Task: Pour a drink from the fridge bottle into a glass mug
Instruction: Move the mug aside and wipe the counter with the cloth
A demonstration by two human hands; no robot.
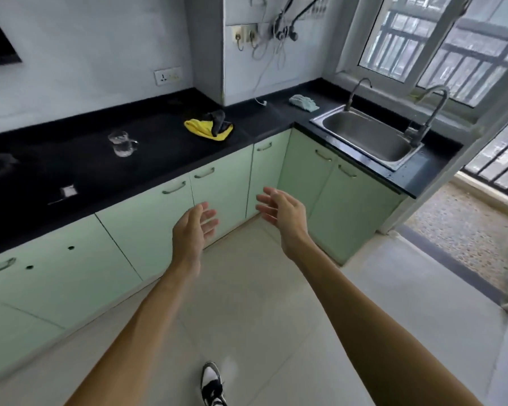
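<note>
A clear glass mug [121, 143] stands upright on the black countertop [71, 168], left of centre. Both my arms reach forward over the floor in front of the green cabinets. My left hand [193, 227] is held out with relaxed fingers and holds nothing. My right hand [282, 212] is beside it, palm turned inward, fingers spread, also holding nothing. Both hands are well below and to the right of the mug. No fridge or bottle is in view.
A yellow and black cloth [210, 127] lies on the counter right of the mug. A steel sink [367, 136] with two taps sits in the corner, a pale cloth [304, 102] behind it. A balcony doorway [464, 224] opens at the right.
</note>
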